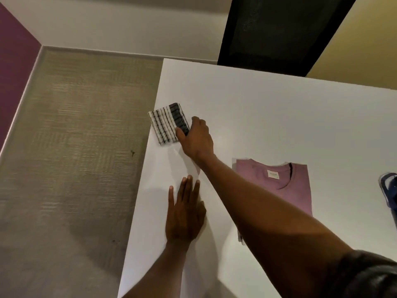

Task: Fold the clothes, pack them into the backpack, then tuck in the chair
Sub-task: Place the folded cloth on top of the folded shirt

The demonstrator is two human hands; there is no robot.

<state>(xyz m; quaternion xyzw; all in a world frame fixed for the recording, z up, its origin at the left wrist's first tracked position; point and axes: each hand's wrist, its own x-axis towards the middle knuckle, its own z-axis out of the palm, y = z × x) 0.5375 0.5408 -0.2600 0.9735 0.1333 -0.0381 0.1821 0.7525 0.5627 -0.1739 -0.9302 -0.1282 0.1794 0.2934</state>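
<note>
A small folded striped cloth (164, 126), white with dark lines and a dark band, lies near the left edge of the white table (268, 117). My right hand (196, 138) reaches across and grips its right side, thumb on top. My left hand (184, 211) lies flat on the bare tabletop, fingers apart, holding nothing. A folded mauve T-shirt (287, 190) with a white neck label lies to the right, partly hidden under my right forearm. A sliver of a blue object (390, 188) shows at the right edge; I cannot tell whether it is the backpack.
Beige carpet (75, 147) spreads left of the table. A dark panel (279, 31) stands behind the table's far edge, between a white wall and a yellow wall. A purple wall runs along the far left.
</note>
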